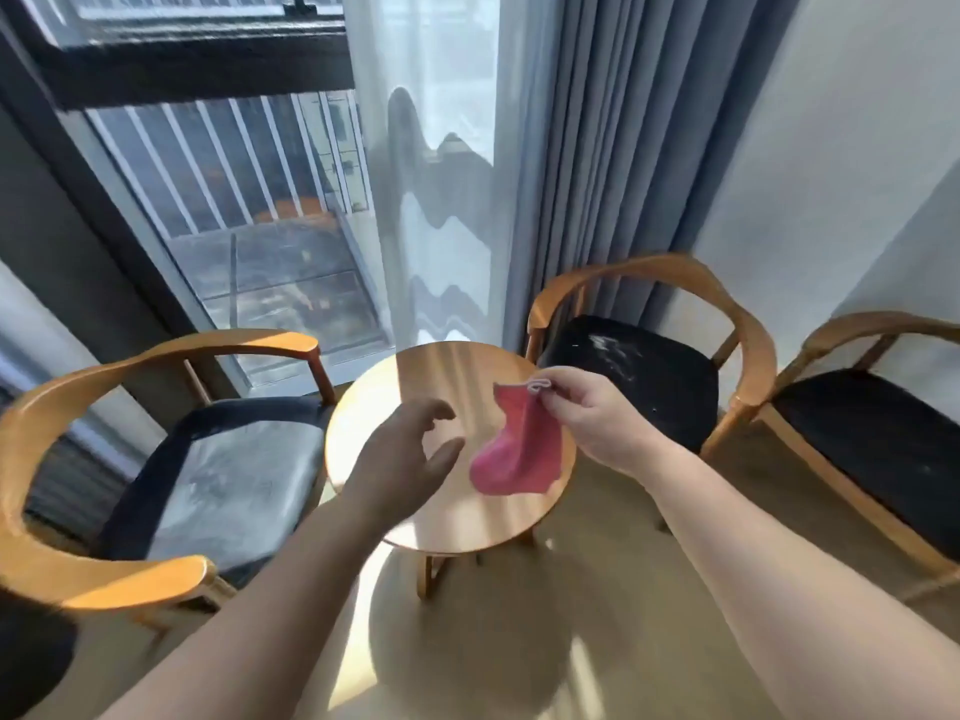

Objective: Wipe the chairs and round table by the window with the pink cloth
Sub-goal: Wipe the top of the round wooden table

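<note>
A small round wooden table (467, 527) stands by the window. The pink cloth (519, 449) dangles over its right part, pinched at its top corner by my right hand (587, 413). Just left of the cloth, my left hand (410, 454) hovers over the table with fingers spread, holding nothing. A wooden armchair (218, 459) with a dusty black seat stands left of the table. A second armchair (639, 376) with white smears on its black seat is behind the table on the right. A third armchair (878, 433) stands at the far right.
The window with a dark frame (197, 65) and outside railing fills the upper left. A sheer white curtain (441, 174) and a grey-blue drape (623, 148) hang behind the table. A white wall (857, 148) is on the right. Sunlit wooden floor (519, 641) lies in front.
</note>
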Tool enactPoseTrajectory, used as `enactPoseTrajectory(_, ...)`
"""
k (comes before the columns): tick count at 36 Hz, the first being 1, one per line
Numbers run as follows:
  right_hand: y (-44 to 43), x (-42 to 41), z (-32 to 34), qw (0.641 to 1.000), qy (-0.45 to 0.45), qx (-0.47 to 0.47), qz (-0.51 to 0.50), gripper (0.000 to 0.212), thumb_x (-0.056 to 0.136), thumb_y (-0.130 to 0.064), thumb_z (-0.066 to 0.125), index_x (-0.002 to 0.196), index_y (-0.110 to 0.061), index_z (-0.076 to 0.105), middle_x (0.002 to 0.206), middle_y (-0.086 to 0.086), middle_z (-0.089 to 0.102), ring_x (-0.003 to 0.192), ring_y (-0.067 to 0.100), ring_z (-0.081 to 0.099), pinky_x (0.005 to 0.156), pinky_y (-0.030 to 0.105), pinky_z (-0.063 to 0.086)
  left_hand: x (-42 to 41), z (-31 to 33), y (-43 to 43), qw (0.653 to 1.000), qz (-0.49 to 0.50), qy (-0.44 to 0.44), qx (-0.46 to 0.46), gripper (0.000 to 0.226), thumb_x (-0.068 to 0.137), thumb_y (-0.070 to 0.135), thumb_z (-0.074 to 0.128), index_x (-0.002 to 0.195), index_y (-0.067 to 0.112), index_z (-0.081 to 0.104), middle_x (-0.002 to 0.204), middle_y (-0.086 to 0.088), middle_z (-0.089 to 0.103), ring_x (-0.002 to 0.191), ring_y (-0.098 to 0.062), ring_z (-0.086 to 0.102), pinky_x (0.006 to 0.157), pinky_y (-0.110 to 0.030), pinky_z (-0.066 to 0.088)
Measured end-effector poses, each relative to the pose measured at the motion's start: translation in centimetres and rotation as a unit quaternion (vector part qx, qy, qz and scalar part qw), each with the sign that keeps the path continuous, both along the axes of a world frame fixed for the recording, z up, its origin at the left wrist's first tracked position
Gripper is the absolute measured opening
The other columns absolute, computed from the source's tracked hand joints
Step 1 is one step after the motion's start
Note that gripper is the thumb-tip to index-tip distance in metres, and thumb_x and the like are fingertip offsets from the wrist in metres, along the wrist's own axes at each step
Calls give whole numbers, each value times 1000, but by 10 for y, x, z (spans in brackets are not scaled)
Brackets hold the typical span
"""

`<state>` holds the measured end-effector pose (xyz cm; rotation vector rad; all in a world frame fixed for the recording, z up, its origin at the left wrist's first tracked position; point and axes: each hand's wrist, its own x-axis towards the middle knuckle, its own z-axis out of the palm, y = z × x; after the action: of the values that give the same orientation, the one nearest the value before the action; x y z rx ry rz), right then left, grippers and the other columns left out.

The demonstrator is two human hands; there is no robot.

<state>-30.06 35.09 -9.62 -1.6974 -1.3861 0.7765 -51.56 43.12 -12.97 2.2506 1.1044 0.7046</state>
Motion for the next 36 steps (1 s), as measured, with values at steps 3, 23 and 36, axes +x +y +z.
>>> enactPoseTrajectory(3,-12,16,15,999,-16,-13,28,21,102,-21,49,105,-28,68,96,-10,68,84,-6,60,74,15,41,40,20,-16,996,-54,-67,-3,33,80,28,74,111,26,61,105,14,60,94,-4,58,86,-22,47)
enactPoseTrajectory(23,-22,102,5,988,-144,48,-32,20,100,-24,54,89,-15,68,81,0,65,78,16,61,72,39,53,131,44,-10,994,-87,-48,-41,26,91,3,52,108,17,66,109,4,53,77,-9,56,66,-9,42)
enactPoseTrajectory(36,61,130,-38,937,-304,-131,108,32,93,-52,52,93,-21,58,79,-2,64,69,13,60,64,31,52,112,-20,61,995,5,-13,-102,9,88,7,57,84,15,56,73,6,58,63,-4,52,55,-7,38)
